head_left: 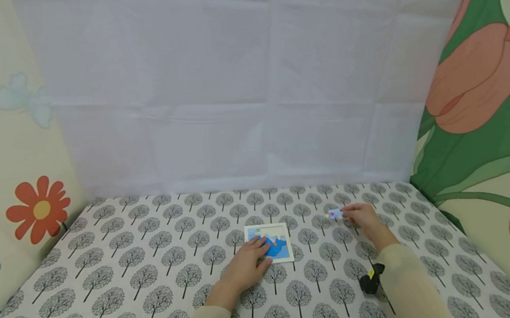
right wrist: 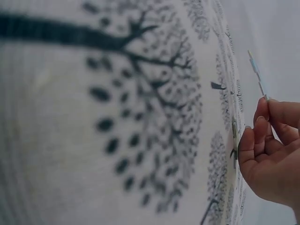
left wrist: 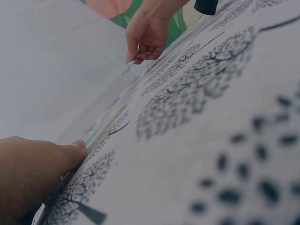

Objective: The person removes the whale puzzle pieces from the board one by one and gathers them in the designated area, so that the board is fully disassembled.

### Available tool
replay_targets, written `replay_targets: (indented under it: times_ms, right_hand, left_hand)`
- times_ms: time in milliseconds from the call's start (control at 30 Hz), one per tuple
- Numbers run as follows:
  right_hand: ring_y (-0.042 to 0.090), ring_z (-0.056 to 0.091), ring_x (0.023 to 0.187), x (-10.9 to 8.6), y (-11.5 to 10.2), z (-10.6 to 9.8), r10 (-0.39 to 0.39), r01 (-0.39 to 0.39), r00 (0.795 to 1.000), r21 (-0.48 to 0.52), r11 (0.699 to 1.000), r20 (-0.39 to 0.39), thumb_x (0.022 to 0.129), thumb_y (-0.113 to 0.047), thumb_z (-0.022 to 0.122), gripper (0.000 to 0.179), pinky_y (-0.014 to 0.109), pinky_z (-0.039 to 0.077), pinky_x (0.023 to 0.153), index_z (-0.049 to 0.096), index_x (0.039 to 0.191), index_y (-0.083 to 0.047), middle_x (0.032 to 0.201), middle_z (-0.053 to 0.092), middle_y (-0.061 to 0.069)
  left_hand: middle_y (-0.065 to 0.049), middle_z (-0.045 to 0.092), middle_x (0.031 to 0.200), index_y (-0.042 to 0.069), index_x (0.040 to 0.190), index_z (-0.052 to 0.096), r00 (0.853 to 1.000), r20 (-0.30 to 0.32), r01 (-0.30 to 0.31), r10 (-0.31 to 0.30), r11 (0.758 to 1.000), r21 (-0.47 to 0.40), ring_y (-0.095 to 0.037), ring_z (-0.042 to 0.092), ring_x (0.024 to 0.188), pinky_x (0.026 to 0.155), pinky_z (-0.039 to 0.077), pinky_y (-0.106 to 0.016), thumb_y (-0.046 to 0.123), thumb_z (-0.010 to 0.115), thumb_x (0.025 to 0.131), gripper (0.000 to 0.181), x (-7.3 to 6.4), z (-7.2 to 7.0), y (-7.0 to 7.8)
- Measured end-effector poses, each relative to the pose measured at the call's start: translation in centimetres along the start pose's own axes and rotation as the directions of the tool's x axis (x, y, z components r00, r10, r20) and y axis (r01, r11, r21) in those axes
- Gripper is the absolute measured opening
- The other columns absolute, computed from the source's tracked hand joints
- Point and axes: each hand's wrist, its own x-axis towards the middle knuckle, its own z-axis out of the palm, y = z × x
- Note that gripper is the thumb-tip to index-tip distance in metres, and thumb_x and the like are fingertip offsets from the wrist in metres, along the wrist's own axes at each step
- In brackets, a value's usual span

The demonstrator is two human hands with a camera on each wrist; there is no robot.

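Observation:
A small puzzle board [head_left: 289, 246] with a white frame and a blue whale picture [head_left: 278, 247] lies flat on the cloth. My left hand [head_left: 244, 265] rests on its left side, fingers extended over the picture and covering part of it. In the left wrist view, the thumb [left wrist: 72, 153] is by the board's edge. To the right, my right hand [head_left: 364, 220] pinches a light-blue puzzle piece [head_left: 335, 214] with a pink spot, held above the cloth. Seen edge-on in the right wrist view, the thin piece [right wrist: 257, 71] sticks up from the thumb and fingertips.
A white cloth [head_left: 200, 263] printed with dark trees covers the table. Behind it hangs a white sheet [head_left: 214, 92]. Floral curtains stand at both sides, with a red flower [head_left: 40, 210] on the left and tulips [head_left: 478, 79] on the right.

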Motion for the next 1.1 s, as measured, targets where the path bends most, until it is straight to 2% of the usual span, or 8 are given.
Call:
replay_targets:
  times_ms: [533,1100]
  right_hand:
    - [0.013,0.047,0.069,0.4,0.7,0.6,0.053,-0.054,0.999,-0.100,0.994,-0.015,0.082,-0.004,0.055,0.019,0.017,0.037,0.050,0.060,0.098,0.004,0.081,0.057,0.004]
    - [0.013,0.050,0.064,0.3,1.0,0.4,-0.016,0.018,1.000,-0.082,0.997,0.020,0.081,-0.002,0.056,0.020,0.019,0.039,0.049,0.061,0.097,0.008,0.073,0.059,0.001]
  left_hand:
    - [-0.017,0.040,0.128,-0.001,0.120,0.049,1.000,0.001,-0.001,0.001,1.000,-0.001,-0.033,0.029,0.120,0.098,0.023,-0.046,0.021,0.053,0.086,0.041,-0.1,0.0,-0.1]
    - [-0.017,0.040,0.128,-0.001,0.120,0.049,1.000,-0.003,-0.009,0.009,1.000,-0.002,-0.034,0.029,0.120,0.097,0.023,-0.046,0.021,0.053,0.086,0.041,-0.1,0.0,-0.1]
